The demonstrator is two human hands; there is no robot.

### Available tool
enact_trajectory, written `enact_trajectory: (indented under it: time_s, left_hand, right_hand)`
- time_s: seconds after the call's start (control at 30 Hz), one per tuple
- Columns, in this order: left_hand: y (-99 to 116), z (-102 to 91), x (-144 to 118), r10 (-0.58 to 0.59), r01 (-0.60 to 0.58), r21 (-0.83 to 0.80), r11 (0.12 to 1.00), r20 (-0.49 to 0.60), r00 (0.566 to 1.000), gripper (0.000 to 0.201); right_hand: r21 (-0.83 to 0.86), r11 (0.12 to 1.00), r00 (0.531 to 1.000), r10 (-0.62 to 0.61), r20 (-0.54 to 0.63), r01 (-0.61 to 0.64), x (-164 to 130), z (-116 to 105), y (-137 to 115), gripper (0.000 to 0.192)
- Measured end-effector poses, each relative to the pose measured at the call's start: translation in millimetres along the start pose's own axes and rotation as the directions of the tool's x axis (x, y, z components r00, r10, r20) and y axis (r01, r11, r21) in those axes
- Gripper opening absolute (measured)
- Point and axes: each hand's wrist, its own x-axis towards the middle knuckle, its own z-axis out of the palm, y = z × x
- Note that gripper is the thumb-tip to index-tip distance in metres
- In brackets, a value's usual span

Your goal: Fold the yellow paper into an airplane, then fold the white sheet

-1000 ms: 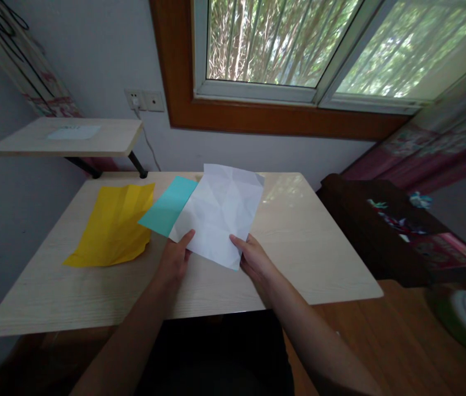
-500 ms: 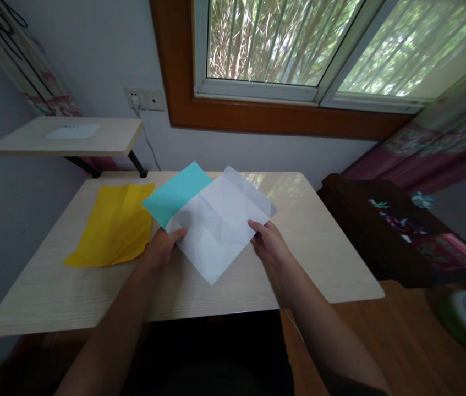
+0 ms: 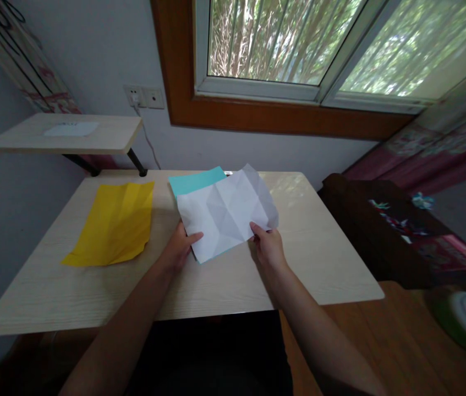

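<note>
A creased sheet of paper, white on its near face [image 3: 228,212], is held above the table between my two hands. A turquoise part [image 3: 197,180] shows behind its upper left edge; whether it is a second sheet or the same paper's other side I cannot tell. My left hand [image 3: 180,246] pinches the lower left edge, thumb on the white face. At the lower right edge my right hand [image 3: 268,245] pinches in the same way. The fingers of both hands are mostly hidden under the paper. A yellow sheet of paper [image 3: 113,225] lies creased on the table, left of my left hand.
The pale wooden table [image 3: 319,247] carries a raised shelf [image 3: 109,132] at its back left, with a white paper slip [image 3: 71,129] on it. A dark cabinet [image 3: 348,220] with small items stands to the right. A window [image 3: 266,49] is behind.
The white sheet has turned counterclockwise, so its lower corner now lies nearer my left hand. My left hand has moved right, and less turquoise shows.
</note>
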Motion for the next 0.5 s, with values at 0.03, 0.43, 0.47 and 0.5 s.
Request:
enact_trajectory:
  time_s: [0.03, 0.43, 0.47, 0.5]
  left_hand:
    - [-3, -1.2, 1, 0.021, -0.020, 0.018, 1.000, -0.034, 0.999, 0.079]
    - [21, -30.2, 6, 0.019, 0.010, 0.319, 0.948, -0.088, 0.996, 0.115]
    - [22, -31.6, 7, 0.005, 0.021, 0.331, 0.943, -0.079, 0.997, 0.116]
    - [23, -33.2, 7, 0.006, 0.017, 0.345, 0.939, -0.066, 0.998, 0.116]
  right_hand:
    - [-0.018, 1.000, 1.000, 0.004, -0.001, -0.004, 0, -1, 0, 0.042]
    - [-0.719, 0.308, 0.676, -0.674, 0.297, 0.623, 7, -36, -48, 0.033]
    - [-0.695, 0.240, 0.641, -0.656, 0.398, 0.678, 5, -28, -54, 0.028]
    - [-0.644, 0.193, 0.605, -0.608, 0.513, 0.740, 2, -18, -57, 0.026]
